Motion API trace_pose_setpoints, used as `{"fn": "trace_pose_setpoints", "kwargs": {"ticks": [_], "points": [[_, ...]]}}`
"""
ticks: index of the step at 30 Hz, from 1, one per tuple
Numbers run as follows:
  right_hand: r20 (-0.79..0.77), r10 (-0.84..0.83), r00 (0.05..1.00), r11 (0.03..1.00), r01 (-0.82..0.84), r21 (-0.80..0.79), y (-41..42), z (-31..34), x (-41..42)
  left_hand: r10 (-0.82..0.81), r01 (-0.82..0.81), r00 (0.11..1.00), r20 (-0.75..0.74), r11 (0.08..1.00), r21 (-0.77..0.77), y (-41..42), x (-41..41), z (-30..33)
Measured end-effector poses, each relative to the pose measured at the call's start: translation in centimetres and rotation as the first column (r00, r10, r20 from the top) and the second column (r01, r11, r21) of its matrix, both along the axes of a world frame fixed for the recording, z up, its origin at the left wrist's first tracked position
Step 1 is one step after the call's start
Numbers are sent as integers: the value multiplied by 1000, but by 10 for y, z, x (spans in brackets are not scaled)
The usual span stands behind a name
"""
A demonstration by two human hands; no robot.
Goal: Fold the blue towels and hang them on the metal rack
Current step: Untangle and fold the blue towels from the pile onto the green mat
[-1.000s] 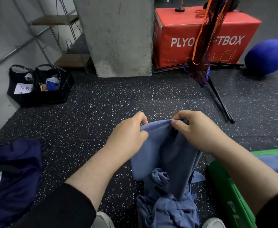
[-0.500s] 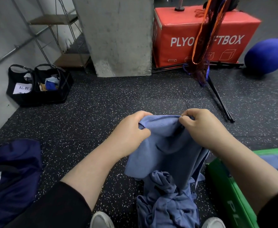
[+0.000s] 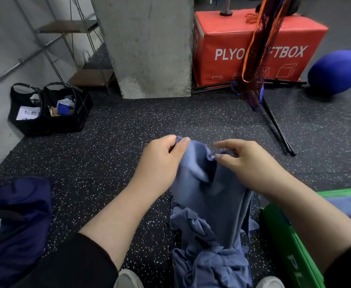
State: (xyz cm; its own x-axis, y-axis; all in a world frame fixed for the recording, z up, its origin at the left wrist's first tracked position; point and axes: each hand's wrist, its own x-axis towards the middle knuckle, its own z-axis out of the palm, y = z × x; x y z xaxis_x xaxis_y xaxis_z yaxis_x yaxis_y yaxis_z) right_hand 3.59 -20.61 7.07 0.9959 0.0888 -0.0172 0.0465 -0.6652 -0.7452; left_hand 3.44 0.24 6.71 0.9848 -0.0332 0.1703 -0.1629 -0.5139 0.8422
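Ahead, "PLYO…BOX" on the red box (image 3: 260,48) — both hands (image 3: 208,161) pinching a blue towel (image 3: 210,190).

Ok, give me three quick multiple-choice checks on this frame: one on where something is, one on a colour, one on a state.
1. Where is the pile of blue towels?
A. on the floor by the person's feet
B. on the red box
C. in the black bags

2. What colour is the box at the person's right?
A. yellow
B. green
C. white

3. How is the held towel gripped?
A. left hand only
B. not gripped
C. both, right hand too

A: it lies between the shoes. B: its wall is green. C: each hand pinches the top edge.
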Motion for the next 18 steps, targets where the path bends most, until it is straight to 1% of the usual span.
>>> {"fn": "trace_pose_setpoints", "kwargs": {"ticks": [3, 6, 8, 11, 13, 16, 17, 18], "points": [[-6, 57, 998, 997, -56, 54, 3, 1, -1, 2, -2, 1000, 27, 1000, 20, -6, 0, -2], [-34, 82, 996, 982, -75, 172, 6, 1, -1, -28, 28, 1000, 6, 999, 32, -9, -1, -4], [-30, 122, 992, 978, -115, 173, 6, 1, -1, -83, 84, 995, -61, 996, 23, -11, -3, -3], [-50, 169, 984, 964, -155, 214, 8, 3, -3, -197, 212, 970, -141, 972, 100, -11, -4, -7], [-63, 150, 987, 962, -131, 240, 9, 3, -4, -200, 224, 967, -160, 963, 151, -11, -4, -7], [-79, 114, 990, 960, -89, 266, 10, 1, -4, -167, 190, 975, -150, 969, 159, -9, -4, -9], [-68, 87, 994, 965, -67, 254, 9, 0, -3, -154, 177, 979, -134, 968, 177, -8, -4, -8], [-45, 54, 998, 977, -44, 209, 8, -1, -2, -133, 152, 985, -108, 969, 196, -7, -4, -8]]}}
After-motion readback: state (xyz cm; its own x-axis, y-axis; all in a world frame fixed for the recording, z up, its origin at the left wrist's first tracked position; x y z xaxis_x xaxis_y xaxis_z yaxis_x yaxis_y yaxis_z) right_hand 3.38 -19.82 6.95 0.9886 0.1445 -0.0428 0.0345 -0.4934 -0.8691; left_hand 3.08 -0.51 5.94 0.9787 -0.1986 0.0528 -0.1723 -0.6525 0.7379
